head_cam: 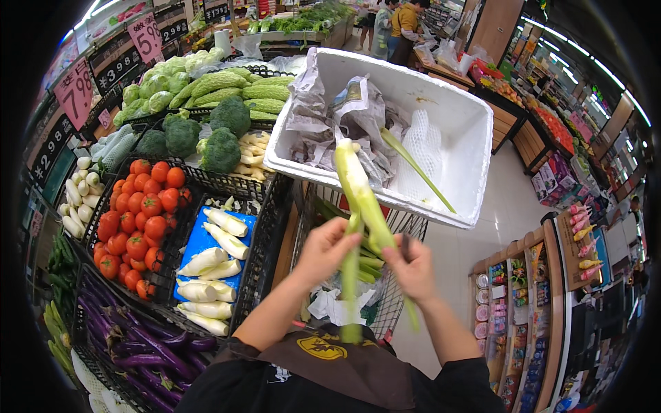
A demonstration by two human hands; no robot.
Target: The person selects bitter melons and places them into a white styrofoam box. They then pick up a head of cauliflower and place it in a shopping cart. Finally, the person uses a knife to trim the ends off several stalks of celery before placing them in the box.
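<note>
In front of me, a pale green water bamboo shoot points away, its whitish tip overlapping the near rim of a white foam box. My left hand pinches a long green sheath hanging from it. My right hand grips the shoot's lower stalk; a dark object, too hidden to name, shows between its fingers. Crumpled newspaper, white foam netting and a loose green stalk lie in the box. Beneath my hands, a wire shopping cart contains more green stalks or leaves.
On the left, trimmed pale shoots lie on a blue mat, beside tomatoes, purple eggplants and broccoli in black crates. A snack shelf stands right. Two people are at a far counter.
</note>
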